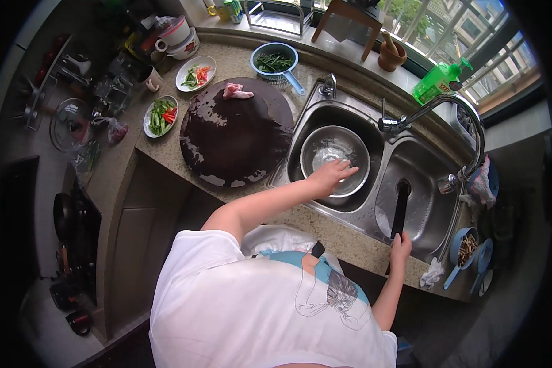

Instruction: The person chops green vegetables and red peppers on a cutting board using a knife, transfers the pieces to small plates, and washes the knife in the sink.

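Note:
My left hand (332,178) is over the near side of a stainless steel bowl (310,156), fingers apart and holding nothing. The bowl sits in the left basin (299,177) of a double sink and seems to hold some water; whether my fingertips touch it I cannot tell. At the front of the right basin (434,207), my right hand (400,248) grips a long dark tool (399,214), apparently a kitchen knife. Its far end reaches over the drain. Left of the sink lies a large round dark chopping board (239,138) with a piece of raw meat (237,91) near its back edge.
A chrome faucet (478,124) arches over the right basin. Two plates of cut peppers (196,77) (161,117) stand left of the board. Behind it is a blue strainer (276,48) of greens. A crumpled white cloth or tissue (432,273) lies at the front right, beside a blue strainer (455,264).

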Motion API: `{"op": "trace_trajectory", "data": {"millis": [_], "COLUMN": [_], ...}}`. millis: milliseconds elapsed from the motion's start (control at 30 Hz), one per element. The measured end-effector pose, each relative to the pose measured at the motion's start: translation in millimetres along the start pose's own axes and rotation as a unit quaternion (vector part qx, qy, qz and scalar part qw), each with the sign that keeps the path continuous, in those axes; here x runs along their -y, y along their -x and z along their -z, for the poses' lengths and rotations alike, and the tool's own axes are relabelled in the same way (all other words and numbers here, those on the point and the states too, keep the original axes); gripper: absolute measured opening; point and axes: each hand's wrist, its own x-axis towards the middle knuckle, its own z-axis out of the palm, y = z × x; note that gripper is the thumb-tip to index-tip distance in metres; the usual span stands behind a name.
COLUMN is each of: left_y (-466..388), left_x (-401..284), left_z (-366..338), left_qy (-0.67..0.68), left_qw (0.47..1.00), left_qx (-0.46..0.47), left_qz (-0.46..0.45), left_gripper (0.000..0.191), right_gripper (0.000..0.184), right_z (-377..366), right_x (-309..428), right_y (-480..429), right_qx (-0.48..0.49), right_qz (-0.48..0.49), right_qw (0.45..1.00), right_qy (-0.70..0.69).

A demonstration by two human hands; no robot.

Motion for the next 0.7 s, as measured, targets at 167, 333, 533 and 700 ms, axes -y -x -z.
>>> {"op": "trace_trajectory", "data": {"millis": [167, 333, 533, 700], "left_y": [39.0, 79.8, 110.1, 124.5], "left_x": [-7.9, -0.8, 12.9, 18.6], "left_z": [31.0, 64.2, 111.1, 155.0], "left_qy": [-0.071, -0.057, -0.054, -0.020], "left_qw": [0.997, 0.994, 0.987, 0.987], "left_qx": [-0.001, -0.072, -0.150, -0.155], "left_qz": [0.024, 0.066, 0.029, 0.027], "left_gripper": [0.051, 0.016, 0.020, 0.037], "right_gripper": [0.034, 0.036, 0.036, 0.037], "right_z": [-24.4, -38.3, -79.7, -120.4], "right_x": [-14.2, 54.8, 100.4, 141.9], "right_y": [-10.6, 2.9, 26.9, 58.8], "right_qx": [-0.064, -0.062, -0.050, -0.031], "right_qz": [0.114, 0.137, 0.178, 0.182], "right_qw": [0.991, 0.983, 0.980, 0.981], "right_qy": [0.006, 0.106, 0.075, 0.051]}}
